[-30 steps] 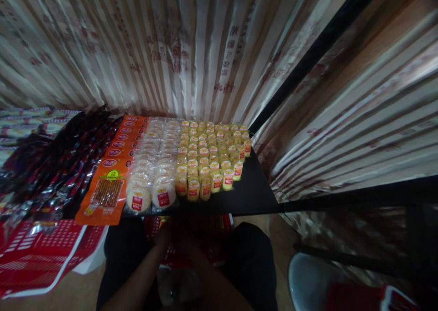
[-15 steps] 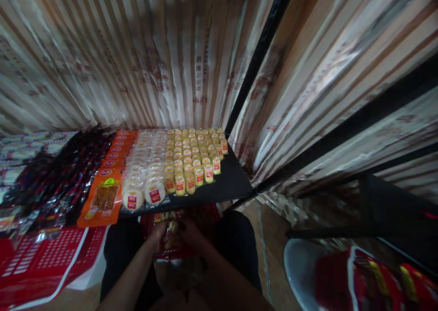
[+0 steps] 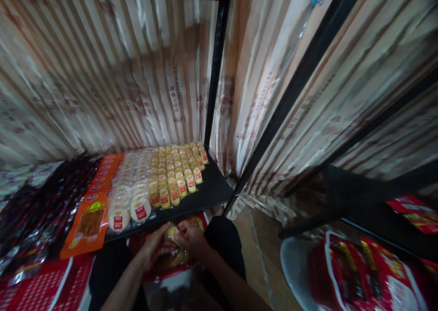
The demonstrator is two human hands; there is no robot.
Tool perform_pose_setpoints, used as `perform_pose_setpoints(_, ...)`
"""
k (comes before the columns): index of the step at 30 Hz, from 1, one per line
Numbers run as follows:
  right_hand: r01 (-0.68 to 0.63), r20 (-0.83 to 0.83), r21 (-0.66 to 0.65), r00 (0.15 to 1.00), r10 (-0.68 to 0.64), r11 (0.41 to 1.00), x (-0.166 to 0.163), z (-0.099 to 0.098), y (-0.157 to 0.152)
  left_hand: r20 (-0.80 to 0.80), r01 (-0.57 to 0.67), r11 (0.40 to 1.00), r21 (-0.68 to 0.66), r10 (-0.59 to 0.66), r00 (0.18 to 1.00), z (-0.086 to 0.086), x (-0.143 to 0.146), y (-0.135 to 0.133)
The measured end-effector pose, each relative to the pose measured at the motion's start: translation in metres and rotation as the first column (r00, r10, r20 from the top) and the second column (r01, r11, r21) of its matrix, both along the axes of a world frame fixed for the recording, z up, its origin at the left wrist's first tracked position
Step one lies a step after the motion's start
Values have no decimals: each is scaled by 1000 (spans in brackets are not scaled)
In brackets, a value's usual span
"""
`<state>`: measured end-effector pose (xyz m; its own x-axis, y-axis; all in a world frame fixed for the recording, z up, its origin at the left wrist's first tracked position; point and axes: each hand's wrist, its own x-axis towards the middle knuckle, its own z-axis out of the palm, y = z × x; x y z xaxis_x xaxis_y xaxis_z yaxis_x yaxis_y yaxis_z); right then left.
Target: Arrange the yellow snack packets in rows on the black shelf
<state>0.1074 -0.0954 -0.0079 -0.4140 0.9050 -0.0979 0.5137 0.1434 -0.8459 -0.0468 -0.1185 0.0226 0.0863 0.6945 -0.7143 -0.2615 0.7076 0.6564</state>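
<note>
Lower centre of frame, just below shelf [image 3: 214,190] edge: L hand [image 3: 154,248] & R hand [image 3: 192,240] fingers curled, both pinching yellow snack pkt [image 3: 172,232]; recommend firm grip, label facing out like shelved rows [image 3: 178,169].

Black shelf [image 3: 214,193] sits just above and beyond the left hand [image 3: 154,246] and right hand [image 3: 191,239]. Directly on it, ahead of the hands: rows of small yellow packs [image 3: 178,170]; leftward, round white packs [image 3: 132,190], orange packets [image 3: 93,201], dark wrappers [image 3: 41,208] farthest left.
</note>
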Motion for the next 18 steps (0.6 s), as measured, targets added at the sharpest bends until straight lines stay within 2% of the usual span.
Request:
perform_pose_setpoints(2, 14, 36, 44, 999, -16, 999, 9, 10, 1, -43, 121, 989, 88, -117, 992, 7, 8, 5)
perform_pose_setpoints(4, 24, 43, 78, 999, -28, 997, 17, 19, 3, -136, 190, 970, 151, -170, 976, 12, 19, 13)
perform_pose_setpoints(6, 54, 30, 107, 998, -57, 993, 25, 29, 7, -226, 198, 962, 188, -154, 962, 15, 30, 24)
perform_pose_setpoints(9, 111, 17, 164, 993, -115, 980, 36, 42, 13, -277, 206, 939, 277, -127, 952, 19, 47, 39)
perform_pose_setpoints(12, 131, 53, 271, 987, -150, 954, 49, 49, 19, -343, 219, 908, 357, -91, 935, 25, 62, 53)
perform_pose_setpoints(15, 158, 88, 373, 975, -204, 915, 61, 48, 24, -424, 256, 882, 396, -72, 903, 29, 75, 66)
perform_pose_setpoints(18, 238, 63, 425, 955, -290, 874, 69, 40, 31, -479, 287, 856, 431, -53, 876, 30, 88, 79)
